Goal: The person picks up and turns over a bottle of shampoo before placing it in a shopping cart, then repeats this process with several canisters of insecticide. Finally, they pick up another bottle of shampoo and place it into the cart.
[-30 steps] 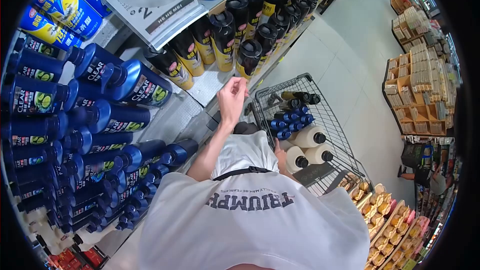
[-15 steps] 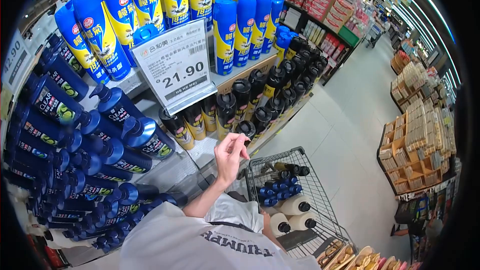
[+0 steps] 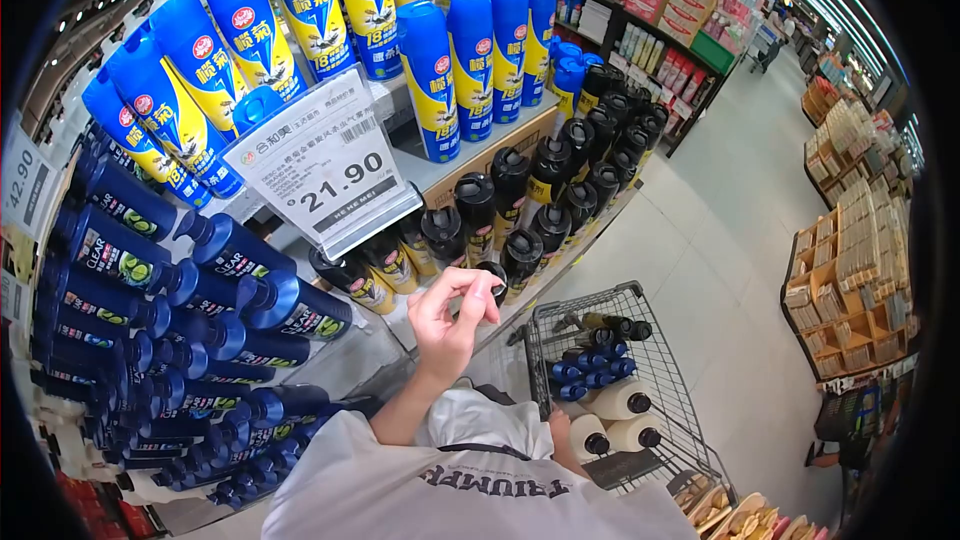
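Observation:
My left hand (image 3: 450, 320) is raised in front of the shelf, fingers curled and thumb drawn to the index finger, with nothing visible between them. Just behind its fingertips is the black cap of a spray can (image 3: 492, 278); whether they touch is unclear. My right hand (image 3: 563, 434), small and partly covered by my white shirt (image 3: 400, 490), is at the near end of the cart handle (image 3: 541, 370). In the cart (image 3: 690, 410) lie cream bottles (image 3: 618, 399) with black caps, dark blue bottles (image 3: 590, 370) and black-capped cans (image 3: 620, 327).
Blue and yellow spray cans (image 3: 430, 80) stand behind a price sign (image 3: 325, 165) reading 21.90. Dark blue pump bottles (image 3: 120, 250) fill the left side. A tiled aisle (image 3: 700, 240) runs up the right, beside a wooden bin display (image 3: 850, 290). Packaged goods sit at the bottom right.
The shelf goods and sign have shifted left and slightly down in view, while the cart and my right hand appear farther right. My left hand has moved slightly left, still curled.

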`<control>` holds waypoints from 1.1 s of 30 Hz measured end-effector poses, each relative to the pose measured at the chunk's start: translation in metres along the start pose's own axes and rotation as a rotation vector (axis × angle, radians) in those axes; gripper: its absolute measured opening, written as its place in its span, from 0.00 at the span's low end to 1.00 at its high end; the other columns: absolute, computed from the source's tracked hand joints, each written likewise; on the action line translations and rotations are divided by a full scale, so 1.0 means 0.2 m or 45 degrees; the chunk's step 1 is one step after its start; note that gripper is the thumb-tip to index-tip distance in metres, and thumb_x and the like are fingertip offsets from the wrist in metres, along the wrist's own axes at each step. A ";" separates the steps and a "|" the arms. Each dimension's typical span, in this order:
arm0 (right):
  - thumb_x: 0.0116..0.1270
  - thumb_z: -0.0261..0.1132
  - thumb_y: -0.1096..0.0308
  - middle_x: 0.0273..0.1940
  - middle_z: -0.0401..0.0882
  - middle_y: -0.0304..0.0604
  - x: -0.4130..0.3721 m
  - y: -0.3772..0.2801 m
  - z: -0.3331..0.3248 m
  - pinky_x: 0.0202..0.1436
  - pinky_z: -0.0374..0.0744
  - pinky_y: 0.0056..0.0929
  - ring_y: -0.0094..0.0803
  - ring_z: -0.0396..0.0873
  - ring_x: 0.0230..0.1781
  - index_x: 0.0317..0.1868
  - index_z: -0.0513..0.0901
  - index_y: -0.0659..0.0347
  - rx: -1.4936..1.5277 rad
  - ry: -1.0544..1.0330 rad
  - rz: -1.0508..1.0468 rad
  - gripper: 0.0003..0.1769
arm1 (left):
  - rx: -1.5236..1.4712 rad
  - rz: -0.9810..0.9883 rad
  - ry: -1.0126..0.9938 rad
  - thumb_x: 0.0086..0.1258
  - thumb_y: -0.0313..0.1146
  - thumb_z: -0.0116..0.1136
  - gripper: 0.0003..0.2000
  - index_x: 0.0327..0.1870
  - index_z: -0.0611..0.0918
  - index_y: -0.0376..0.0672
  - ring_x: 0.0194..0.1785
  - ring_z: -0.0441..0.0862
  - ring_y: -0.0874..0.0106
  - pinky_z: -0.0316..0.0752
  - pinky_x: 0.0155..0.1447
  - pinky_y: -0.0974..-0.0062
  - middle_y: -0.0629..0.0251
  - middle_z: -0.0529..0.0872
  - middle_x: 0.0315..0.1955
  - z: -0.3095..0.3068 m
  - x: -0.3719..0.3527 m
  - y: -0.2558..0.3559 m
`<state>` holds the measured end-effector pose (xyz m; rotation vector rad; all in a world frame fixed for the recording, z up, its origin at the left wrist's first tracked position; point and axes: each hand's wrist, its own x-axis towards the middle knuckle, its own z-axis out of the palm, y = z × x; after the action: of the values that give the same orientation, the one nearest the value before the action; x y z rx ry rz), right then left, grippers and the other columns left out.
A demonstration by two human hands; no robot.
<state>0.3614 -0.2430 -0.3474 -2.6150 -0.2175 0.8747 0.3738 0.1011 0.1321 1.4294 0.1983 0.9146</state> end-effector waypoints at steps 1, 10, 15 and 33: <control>0.69 0.64 0.64 0.45 0.86 0.66 0.03 0.00 -0.02 0.55 0.81 0.57 0.66 0.85 0.48 0.80 0.61 0.37 -0.011 -0.002 -0.017 0.40 | 0.015 -0.009 -0.012 0.78 0.27 0.56 0.09 0.40 0.84 0.30 0.26 0.83 0.78 0.78 0.33 0.81 0.62 0.86 0.27 0.00 0.03 0.03; 0.69 0.64 0.64 0.45 0.86 0.67 0.37 0.05 -0.28 0.56 0.81 0.57 0.66 0.85 0.48 0.80 0.61 0.38 -0.001 -0.037 -0.059 0.40 | 0.329 0.153 0.058 0.71 0.21 0.64 0.05 0.45 0.84 0.33 0.32 0.85 0.79 0.77 0.37 0.82 0.62 0.85 0.38 0.17 0.38 0.07; 0.69 0.64 0.64 0.46 0.86 0.66 0.62 0.15 -0.47 0.56 0.81 0.56 0.66 0.84 0.48 0.80 0.61 0.39 0.000 -0.091 -0.099 0.40 | 0.863 0.396 0.247 0.69 0.24 0.68 0.16 0.56 0.80 0.37 0.54 0.81 0.73 0.79 0.52 0.75 0.63 0.81 0.51 0.26 0.76 0.04; 0.67 0.64 0.64 0.48 0.85 0.66 0.89 0.22 -0.74 0.57 0.81 0.55 0.66 0.84 0.49 0.80 0.63 0.43 0.142 -0.305 -0.018 0.40 | 0.946 -0.051 0.783 0.58 0.29 0.80 0.30 0.61 0.77 0.34 0.47 0.83 0.73 0.74 0.55 0.74 0.62 0.87 0.47 0.19 1.29 -0.25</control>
<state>0.5935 -0.2815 -0.3536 -2.4011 -0.2429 1.1606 0.5874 0.2439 0.1951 1.7517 1.1155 1.3028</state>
